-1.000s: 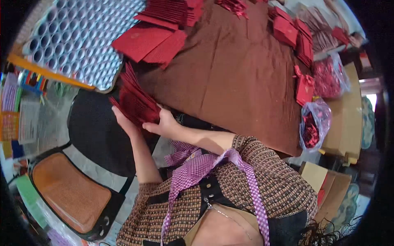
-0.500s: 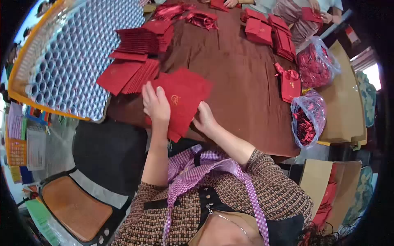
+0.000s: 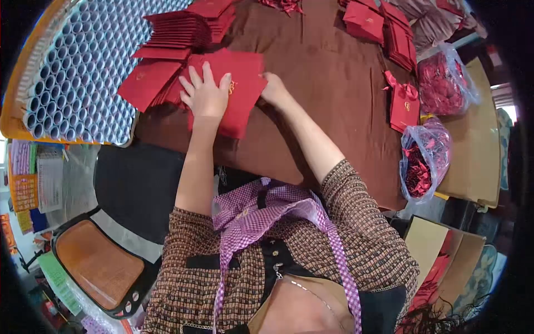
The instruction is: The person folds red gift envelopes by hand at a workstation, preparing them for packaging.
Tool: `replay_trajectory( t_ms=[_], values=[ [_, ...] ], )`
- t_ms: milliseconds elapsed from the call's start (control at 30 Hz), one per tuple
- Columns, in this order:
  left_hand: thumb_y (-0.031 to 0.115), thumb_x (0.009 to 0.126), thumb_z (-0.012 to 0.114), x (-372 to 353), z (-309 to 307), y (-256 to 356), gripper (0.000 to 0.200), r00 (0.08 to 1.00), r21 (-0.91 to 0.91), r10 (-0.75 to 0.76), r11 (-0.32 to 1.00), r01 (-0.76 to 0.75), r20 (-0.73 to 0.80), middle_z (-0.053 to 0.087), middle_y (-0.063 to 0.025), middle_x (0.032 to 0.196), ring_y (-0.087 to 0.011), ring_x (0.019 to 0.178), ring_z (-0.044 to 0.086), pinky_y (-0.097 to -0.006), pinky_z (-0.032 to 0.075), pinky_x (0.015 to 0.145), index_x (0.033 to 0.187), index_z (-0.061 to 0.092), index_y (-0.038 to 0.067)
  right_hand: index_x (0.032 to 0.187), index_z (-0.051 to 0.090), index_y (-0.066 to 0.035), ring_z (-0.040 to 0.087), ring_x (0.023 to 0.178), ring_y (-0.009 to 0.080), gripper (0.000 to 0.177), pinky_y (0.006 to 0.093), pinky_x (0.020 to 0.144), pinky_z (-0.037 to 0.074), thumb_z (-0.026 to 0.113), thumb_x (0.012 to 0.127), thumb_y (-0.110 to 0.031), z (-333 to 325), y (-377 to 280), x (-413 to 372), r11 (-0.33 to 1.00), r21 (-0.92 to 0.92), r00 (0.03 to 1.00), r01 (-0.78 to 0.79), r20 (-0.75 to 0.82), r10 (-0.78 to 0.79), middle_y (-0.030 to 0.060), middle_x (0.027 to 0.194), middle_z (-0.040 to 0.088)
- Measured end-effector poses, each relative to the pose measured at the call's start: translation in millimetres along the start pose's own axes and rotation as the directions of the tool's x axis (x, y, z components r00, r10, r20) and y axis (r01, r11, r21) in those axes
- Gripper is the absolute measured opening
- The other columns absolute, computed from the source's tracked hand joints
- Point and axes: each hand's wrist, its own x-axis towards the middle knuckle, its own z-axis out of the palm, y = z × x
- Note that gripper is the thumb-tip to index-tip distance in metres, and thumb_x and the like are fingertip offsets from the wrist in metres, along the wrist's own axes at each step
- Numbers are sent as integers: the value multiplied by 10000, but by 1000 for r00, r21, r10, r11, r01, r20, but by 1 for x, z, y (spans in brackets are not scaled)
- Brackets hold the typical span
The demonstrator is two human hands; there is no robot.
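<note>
My left hand [image 3: 206, 96] lies with fingers spread on the left part of several flat red paper bags [image 3: 243, 103] with a gold print. At their right edge, my right hand [image 3: 275, 90] is closed in a pinch; its fingertips are partly hidden. The bags overlap unevenly near the table's front edge. Just left of them, touching or nearly so, is a fanned pile of similar red bags [image 3: 147, 83]. Behind that stands a taller stack of red bags [image 3: 178, 30].
An orange crate [image 3: 12, 119] full of pale blue tubes stands at left. At right on the brown-clothed table [image 3: 328, 133] are a red bag with a bow [image 3: 404, 108] and plastic bags [image 3: 420, 167] of red ribbon. A black chair [image 3: 136, 195] stands front left.
Both hands have moved forward and slightly left with the red bags, bringing them beside the fanned pile. My left fingers have spread wider. The camera view has shifted too.
</note>
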Motion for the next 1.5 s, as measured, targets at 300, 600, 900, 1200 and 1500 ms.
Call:
replay_trajectory(
  t_ms=[300, 600, 900, 1200, 1500],
  values=[
    [492, 925, 481, 26, 10, 7, 597, 989, -34, 68, 997, -73, -131, 361, -259, 1435, -523, 1334, 260, -630, 235, 1050, 1358, 449, 82, 1071, 581, 18, 629, 790, 162, 289, 308, 696, 505, 665, 865, -165, 1, -4, -65, 963, -53, 858, 264, -444, -259, 131, 882, 648],
    [223, 949, 465, 4, -27, -38, 388, 938, -424, 151, 861, -280, -313, 479, -206, 1355, -410, 1238, 441, -486, 344, 1033, 1262, 522, 2, 1240, 520, -28, 552, 914, 334, 581, 393, 815, 490, 761, 781, -287, 17, -31, -92, 918, -275, 868, 285, -332, -369, 194, 1061, 501],
    [55, 900, 509, -87, -28, -58, 384, 891, -395, 217, 836, -381, -400, 454, -262, 1357, -410, 1253, 440, -452, 349, 1049, 1265, 483, -64, 1380, 441, -139, 297, 1343, 419, 849, 573, 1053, 277, 814, 640, -319, 28, -48, -114, 618, -600, 756, 507, -35, -654, 170, 1458, 345],
    [8, 927, 489, -118, -39, -41, 336, 996, -875, 15, 477, -83, -86, 511, -169, 1300, -254, 1157, 539, -350, 430, 993, 1255, 503, -63, 1107, 628, -13, 612, 1058, 341, 305, 421, 944, 490, 659, 807, -58, 10, -36, -100, 565, -529, 488, 633, -294, -822, 144, 1116, 648],
    [25, 930, 505, -122, -27, 9, 305, 953, -800, 272, 540, -263, -130, 549, -162, 1254, -261, 1142, 550, -347, 429, 991, 1224, 531, -49, 1103, 577, 54, 667, 903, 261, 272, 410, 773, 556, 468, 982, -164, -113, 5, -176, 499, 730, 759, 466, -620, 197, 131, 995, 665]
  ],
)
